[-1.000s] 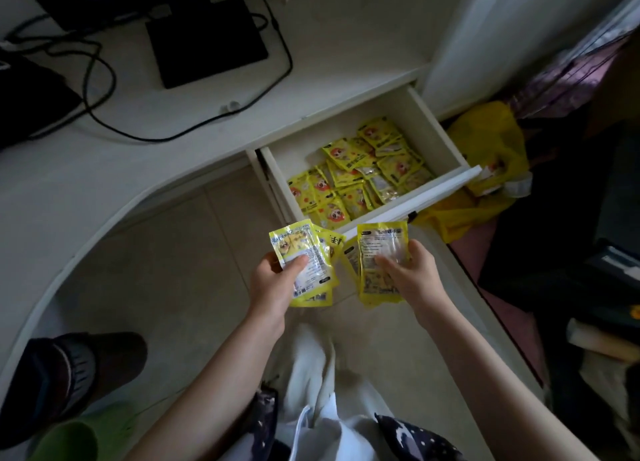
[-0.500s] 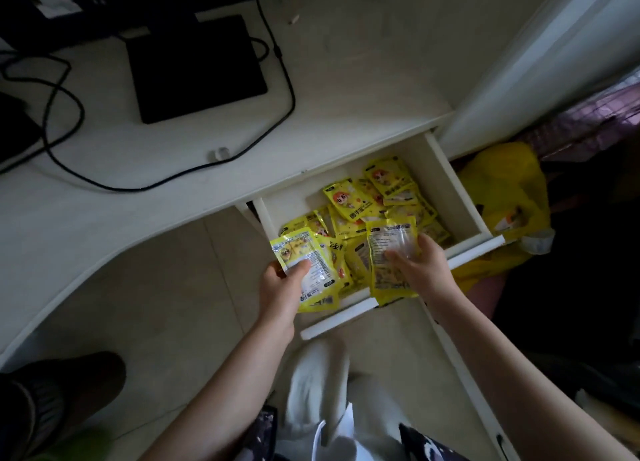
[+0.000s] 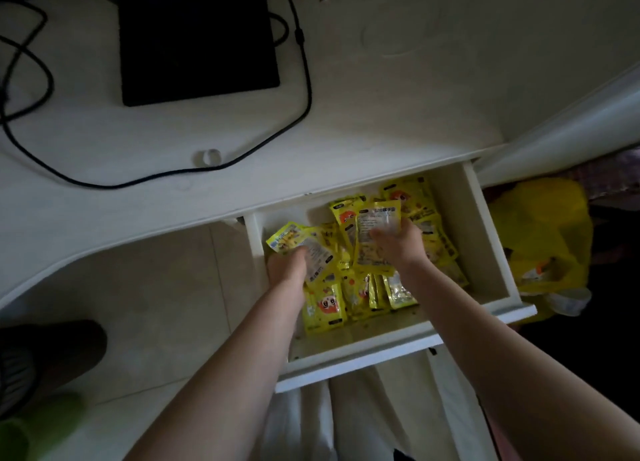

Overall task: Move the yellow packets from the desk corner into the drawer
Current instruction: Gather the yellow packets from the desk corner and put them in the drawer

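The white drawer (image 3: 498, 253) under the desk stands pulled out, with several yellow packets (image 3: 325, 308) heaped inside. Both my hands are inside it, over the heap. My left hand (image 3: 287, 265) grips a few yellow packets (image 3: 298, 241) at the drawer's left side. My right hand (image 3: 398, 242) holds another yellow packet (image 3: 375, 225) near the middle, printed back facing up. The packets under my hands are partly hidden.
The white desk top (image 3: 398, 107) carries a black flat device (image 3: 197, 41), a black cable (image 3: 304, 80) and a small ring-like object (image 3: 211, 156). A yellow plastic bag (image 3: 543, 239) lies on the floor right of the drawer. A dark shoe (image 3: 45, 353) is at the lower left.
Both hands have carried their packets forward from in front of the drawer to inside it, over the heap. The camera has moved closer to the desk.
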Tool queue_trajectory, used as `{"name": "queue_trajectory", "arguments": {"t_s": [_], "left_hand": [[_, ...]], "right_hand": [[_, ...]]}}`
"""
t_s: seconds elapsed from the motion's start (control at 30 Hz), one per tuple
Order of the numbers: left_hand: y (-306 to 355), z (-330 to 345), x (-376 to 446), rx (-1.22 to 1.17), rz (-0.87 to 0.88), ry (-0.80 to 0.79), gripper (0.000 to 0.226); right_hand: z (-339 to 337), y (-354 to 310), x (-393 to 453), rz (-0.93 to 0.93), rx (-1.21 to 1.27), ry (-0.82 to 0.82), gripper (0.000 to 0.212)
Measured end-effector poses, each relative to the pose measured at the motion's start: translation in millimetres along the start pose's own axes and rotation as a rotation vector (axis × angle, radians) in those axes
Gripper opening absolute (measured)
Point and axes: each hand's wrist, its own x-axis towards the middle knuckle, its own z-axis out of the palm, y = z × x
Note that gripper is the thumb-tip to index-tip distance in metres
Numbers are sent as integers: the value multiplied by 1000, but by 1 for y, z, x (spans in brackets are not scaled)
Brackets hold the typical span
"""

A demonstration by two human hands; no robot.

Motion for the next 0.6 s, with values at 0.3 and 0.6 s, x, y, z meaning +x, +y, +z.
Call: {"name": "queue_trajectory", "arguments": {"t_s": [0.3, 0.6], "left_hand": [[16, 20, 47, -56, 12, 40, 36], [7, 24, 59, 46, 46, 65, 11]], "right_hand": [[24, -11, 50, 61, 109, -128, 25], [23, -4, 63, 39, -130, -136, 39]]}}
